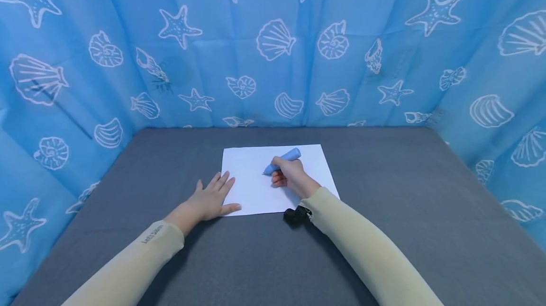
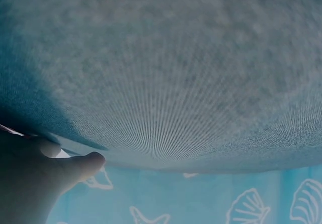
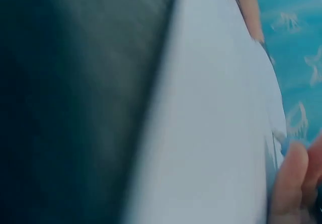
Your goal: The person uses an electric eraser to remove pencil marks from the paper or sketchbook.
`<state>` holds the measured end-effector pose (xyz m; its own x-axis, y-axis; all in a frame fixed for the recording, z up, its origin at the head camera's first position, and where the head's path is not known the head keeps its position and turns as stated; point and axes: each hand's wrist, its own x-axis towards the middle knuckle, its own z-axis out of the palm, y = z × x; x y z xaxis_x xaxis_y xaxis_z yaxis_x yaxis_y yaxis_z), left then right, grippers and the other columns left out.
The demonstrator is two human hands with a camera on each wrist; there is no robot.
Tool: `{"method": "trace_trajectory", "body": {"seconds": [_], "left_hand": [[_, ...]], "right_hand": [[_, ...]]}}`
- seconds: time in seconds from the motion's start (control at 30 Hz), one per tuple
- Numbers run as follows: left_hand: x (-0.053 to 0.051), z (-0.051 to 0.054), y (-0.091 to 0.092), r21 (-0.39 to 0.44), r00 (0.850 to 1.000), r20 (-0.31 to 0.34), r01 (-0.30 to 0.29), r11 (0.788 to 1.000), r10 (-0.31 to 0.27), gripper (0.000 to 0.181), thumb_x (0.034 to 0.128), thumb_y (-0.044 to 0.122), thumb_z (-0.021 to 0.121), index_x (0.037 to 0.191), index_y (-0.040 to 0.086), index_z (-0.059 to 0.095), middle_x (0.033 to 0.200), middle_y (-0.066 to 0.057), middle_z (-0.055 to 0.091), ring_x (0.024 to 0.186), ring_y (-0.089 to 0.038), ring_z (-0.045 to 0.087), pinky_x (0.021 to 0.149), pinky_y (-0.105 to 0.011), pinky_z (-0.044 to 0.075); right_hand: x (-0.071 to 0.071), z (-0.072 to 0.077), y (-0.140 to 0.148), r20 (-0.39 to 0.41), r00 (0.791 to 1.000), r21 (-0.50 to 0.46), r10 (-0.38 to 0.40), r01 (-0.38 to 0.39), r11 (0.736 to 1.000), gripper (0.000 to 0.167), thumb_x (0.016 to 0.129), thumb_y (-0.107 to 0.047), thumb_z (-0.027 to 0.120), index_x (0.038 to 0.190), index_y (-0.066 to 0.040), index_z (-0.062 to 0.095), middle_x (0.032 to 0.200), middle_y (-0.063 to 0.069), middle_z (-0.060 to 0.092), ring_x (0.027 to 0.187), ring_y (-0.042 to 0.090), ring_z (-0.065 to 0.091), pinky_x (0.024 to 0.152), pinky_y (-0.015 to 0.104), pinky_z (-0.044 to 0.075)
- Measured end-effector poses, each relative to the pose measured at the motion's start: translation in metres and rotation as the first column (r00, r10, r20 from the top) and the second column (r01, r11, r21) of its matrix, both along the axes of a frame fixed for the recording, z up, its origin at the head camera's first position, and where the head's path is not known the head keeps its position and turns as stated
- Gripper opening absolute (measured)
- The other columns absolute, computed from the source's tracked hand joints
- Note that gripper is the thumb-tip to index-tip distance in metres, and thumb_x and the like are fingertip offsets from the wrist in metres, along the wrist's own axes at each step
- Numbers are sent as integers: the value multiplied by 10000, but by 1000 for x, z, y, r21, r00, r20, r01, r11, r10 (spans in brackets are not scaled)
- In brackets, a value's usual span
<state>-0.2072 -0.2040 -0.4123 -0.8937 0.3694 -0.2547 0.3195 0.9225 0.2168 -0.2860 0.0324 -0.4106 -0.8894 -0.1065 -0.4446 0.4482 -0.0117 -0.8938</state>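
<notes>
A white sheet of paper (image 1: 249, 192) lies on the grey table. My right hand (image 1: 294, 175) grips a thick blue pen (image 1: 292, 154) over the middle of the sheet, its tip pointing down and left at the paper. Whether the tip touches is too small to tell. My left hand (image 1: 211, 201) rests with spread fingers on the sheet's left edge. In the left wrist view, the thumb side of the left hand (image 2: 45, 173) shows at lower left. The right wrist view has curled fingers (image 3: 292, 176) at lower right, with a bit of blue pen (image 3: 283, 142) beside them.
Grey cloth covers the table (image 1: 384, 178) around the paper. A blue curtain (image 1: 273, 78) with white shells and starfish stands behind the table and along both sides. A small black device (image 1: 295, 216) sits at the right wrist, by the sheet's near edge.
</notes>
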Motion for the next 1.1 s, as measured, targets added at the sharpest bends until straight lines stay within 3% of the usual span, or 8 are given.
{"method": "trace_trajectory", "body": {"seconds": [0.27, 0.47, 0.63, 0.77, 0.93, 1.0, 1.1], "left_hand": [[-2, -4, 3, 11, 1000, -5, 19, 1000, -19, 916, 924, 649, 463, 1550, 45, 178, 1613, -179, 59, 1467, -387, 25, 1044, -733, 8], [-5, -8, 4, -4, 1000, -12, 14, 1000, -14, 911, 924, 647, 468, 1550, 49, 185, 1615, -172, 64, 1469, -381, 34, 1045, -732, 7], [-5, -9, 2, -1, 1000, -24, 19, 1000, -19, 901, 925, 627, 488, 1542, 33, 209, 1608, -188, 89, 1462, -399, 62, 1037, -742, 23], [-4, -10, -3, -16, 998, -48, 29, 999, -30, 891, 926, 614, 498, 1537, 25, 224, 1603, -197, 110, 1457, -408, 82, 1034, -745, 44], [-1, -5, -5, 6, 998, -52, 34, 999, -34, 888, 925, 600, 514, 1526, 5, 242, 1594, -216, 129, 1449, -429, 94, 1030, -748, 43], [-1, -3, -4, 12, 998, -50, 38, 999, -37, 890, 927, 608, 504, 1529, 10, 237, 1595, -211, 129, 1450, -427, 94, 1033, -746, 42], [-1, -1, -3, 21, 998, -44, 44, 999, -43, 898, 926, 621, 493, 1531, 12, 232, 1596, -211, 128, 1449, -431, 93, 1034, -745, 42]], "right_hand": [[0, 4, 33, 20, 1000, -108, 14, -11, 994, 180, 944, -167, 547, 868, -4, 553, 632, 39, 529, 505, 108, 511, 501, 243, 491], [6, 12, 68, -12, 998, -168, -68, 65, 984, 202, 965, -170, 524, 858, 0, 545, 569, 18, 497, 454, 100, 434, 493, 245, 454], [14, 14, 103, -9, 994, -230, -108, 103, 968, 269, 1008, -265, 463, 955, -4, 505, 632, 31, 533, 516, 122, 501, 521, 249, 481], [21, 13, 127, -10, 980, -224, -199, 192, 956, 332, 1009, -350, 395, 1019, -23, 449, 693, 31, 525, 553, 126, 506, 525, 237, 463], [29, 10, 148, -19, 936, -193, -352, 342, 920, 208, 985, -246, 484, 957, -41, 461, 671, 10, 508, 534, 89, 474, 501, 205, 430], [32, 9, 155, -31, 929, -185, -368, 356, 916, 173, 978, -200, 529, 966, -31, 492, 655, 10, 556, 530, 83, 519, 502, 203, 453], [39, 12, 164, -36, 940, -189, -341, 328, 926, 200, 986, -207, 547, 1057, -24, 506, 684, 18, 623, 572, 98, 605, 544, 229, 507]]}}
